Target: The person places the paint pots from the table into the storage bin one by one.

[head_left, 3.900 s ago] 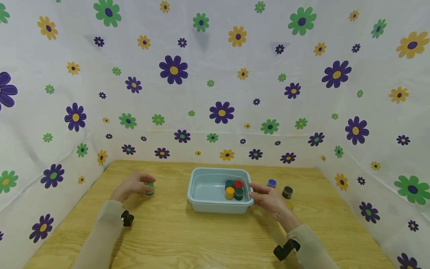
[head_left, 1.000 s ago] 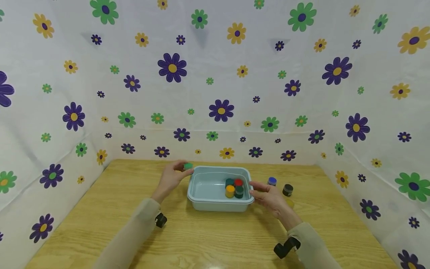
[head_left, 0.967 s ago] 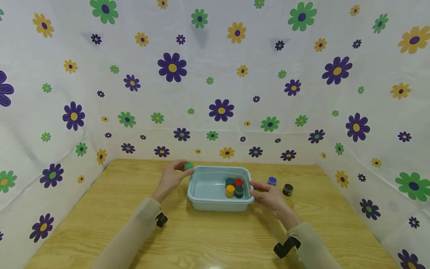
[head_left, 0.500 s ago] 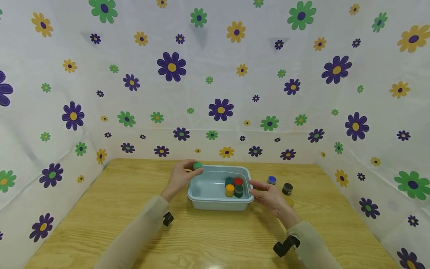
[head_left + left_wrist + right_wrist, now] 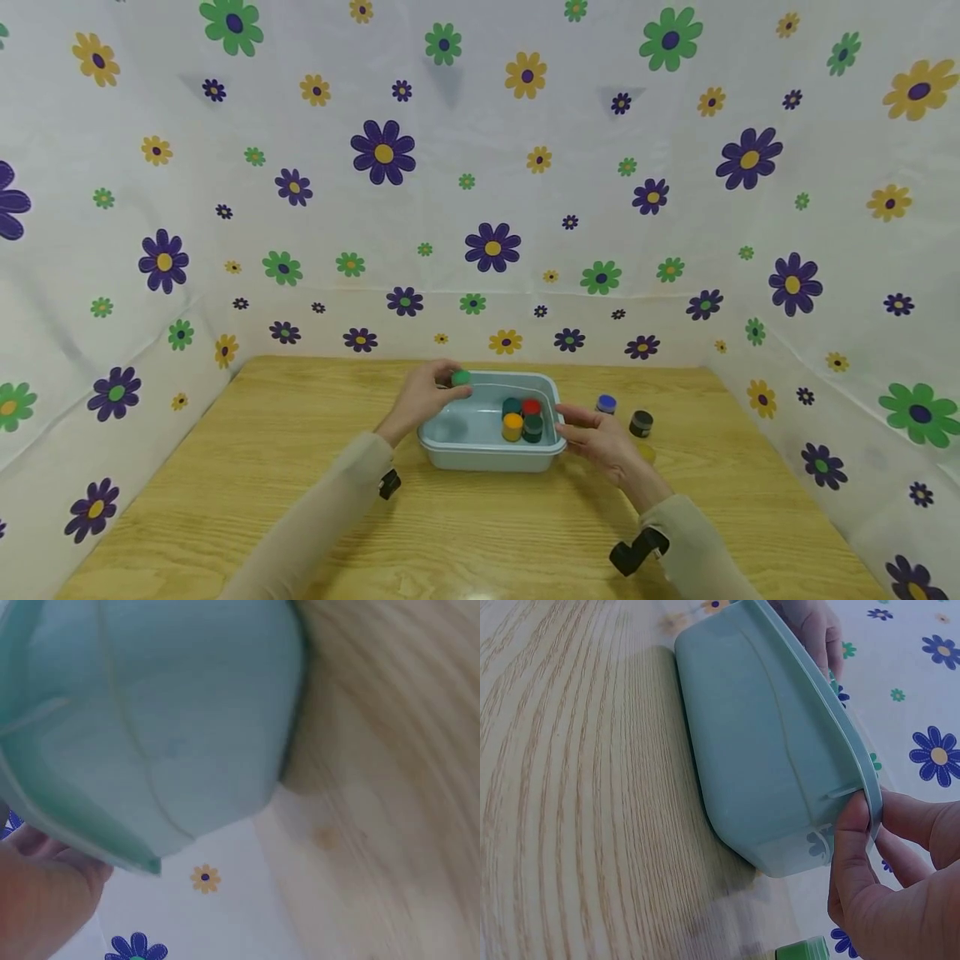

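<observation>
In the head view my left hand point(image 5: 422, 398) pinches a small green-lidded jar point(image 5: 461, 378) between thumb and fingers, over the left part of the light blue plastic tub point(image 5: 487, 460). At the tub's right end, my right hand point(image 5: 602, 439) grips the rim; the right wrist view shows its thumb and fingers point(image 5: 850, 847) on either side of that edge. Inside the tub, on the right, stand a yellow jar point(image 5: 512, 427), a red-lidded jar point(image 5: 531, 407) and two dark green or teal jars point(image 5: 532, 429). The left wrist view hides the held jar behind the tub wall.
Right of the tub, a blue-lidded jar point(image 5: 606, 404) and a black jar point(image 5: 641, 423) stand on the wooden table point(image 5: 480, 533). A yellow lid point(image 5: 647, 452) is partly hidden by my right hand. A flower-printed sheet point(image 5: 420, 208) encloses the back and sides.
My left hand has taken the green-lidded jar from the table's left side and carried it right, past the tub's left rim to above its inside. My right hand has stayed on the rim.
</observation>
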The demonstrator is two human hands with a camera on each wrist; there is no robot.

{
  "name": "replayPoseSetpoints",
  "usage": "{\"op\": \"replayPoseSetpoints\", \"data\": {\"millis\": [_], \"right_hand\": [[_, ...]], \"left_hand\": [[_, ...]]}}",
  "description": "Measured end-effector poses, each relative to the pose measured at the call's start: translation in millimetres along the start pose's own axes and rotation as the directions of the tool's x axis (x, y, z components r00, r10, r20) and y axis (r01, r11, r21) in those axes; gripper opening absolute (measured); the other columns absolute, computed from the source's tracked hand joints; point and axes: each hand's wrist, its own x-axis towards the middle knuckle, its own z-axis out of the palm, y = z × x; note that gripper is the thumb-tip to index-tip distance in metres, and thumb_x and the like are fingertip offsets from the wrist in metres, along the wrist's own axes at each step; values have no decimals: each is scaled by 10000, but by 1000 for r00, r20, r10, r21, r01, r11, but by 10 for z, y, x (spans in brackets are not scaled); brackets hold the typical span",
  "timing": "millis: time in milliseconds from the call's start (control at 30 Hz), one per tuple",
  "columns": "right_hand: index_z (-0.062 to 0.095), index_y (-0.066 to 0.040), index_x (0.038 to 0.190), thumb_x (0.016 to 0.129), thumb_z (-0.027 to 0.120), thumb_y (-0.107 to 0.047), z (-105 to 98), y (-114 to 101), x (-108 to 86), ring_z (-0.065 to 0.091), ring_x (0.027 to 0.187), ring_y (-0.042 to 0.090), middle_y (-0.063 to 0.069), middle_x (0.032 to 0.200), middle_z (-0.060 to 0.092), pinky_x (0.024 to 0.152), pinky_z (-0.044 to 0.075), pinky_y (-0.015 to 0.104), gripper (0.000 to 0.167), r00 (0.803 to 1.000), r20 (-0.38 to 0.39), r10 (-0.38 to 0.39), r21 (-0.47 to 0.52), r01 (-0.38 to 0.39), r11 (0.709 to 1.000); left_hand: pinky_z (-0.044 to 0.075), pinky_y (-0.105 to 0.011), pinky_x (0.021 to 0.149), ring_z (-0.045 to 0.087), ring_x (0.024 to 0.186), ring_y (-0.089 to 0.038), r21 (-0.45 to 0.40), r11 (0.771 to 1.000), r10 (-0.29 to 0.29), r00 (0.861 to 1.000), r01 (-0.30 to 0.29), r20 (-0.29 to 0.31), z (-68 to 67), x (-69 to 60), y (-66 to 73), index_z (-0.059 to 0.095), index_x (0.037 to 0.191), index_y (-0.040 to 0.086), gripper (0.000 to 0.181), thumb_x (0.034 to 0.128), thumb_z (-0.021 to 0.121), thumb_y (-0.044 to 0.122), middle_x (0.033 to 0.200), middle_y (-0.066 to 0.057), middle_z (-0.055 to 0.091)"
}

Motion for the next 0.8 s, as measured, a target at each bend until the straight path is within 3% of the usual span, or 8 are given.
{"op": "replayPoseSetpoints", "data": {"millis": [200,467,633,800], "right_hand": [[533,-6,1384,930,663,-86,2,-10,-12,621,982,176,209,1405,507,836,580,250,479,1000,-13,6,-7,-6,1000],[520,1,1393,935,652,-71,-4,-13,-8,620,1014,184,220,1417,494,834,580,244,482,1000,-4,3,2,-3,1000],[515,8,1394,929,662,-79,-10,-4,-9,617,1010,184,225,1416,491,826,579,241,495,1000,0,1,10,-1,1000],[522,-3,1393,929,662,-76,-3,-5,-5,619,1007,185,209,1407,503,831,581,248,490,1000,-3,9,12,-9,1000]], "left_hand": [[587,-338,835,661,961,-193,44,998,-51,994,47,100,72,30,95,668,1192,87,381,856,770,235,1077,-51,706],[555,-392,934,643,1082,-234,111,993,-42,989,26,142,204,99,147,672,1189,102,364,853,770,204,1161,-63,698],[585,-332,797,655,963,-210,148,988,-67,980,39,189,268,161,151,673,1177,85,361,849,773,197,1113,-97,699],[583,-274,627,680,748,-175,125,990,-102,960,71,259,316,194,128,639,1237,48,417,850,767,141,1111,-157,689]]}}
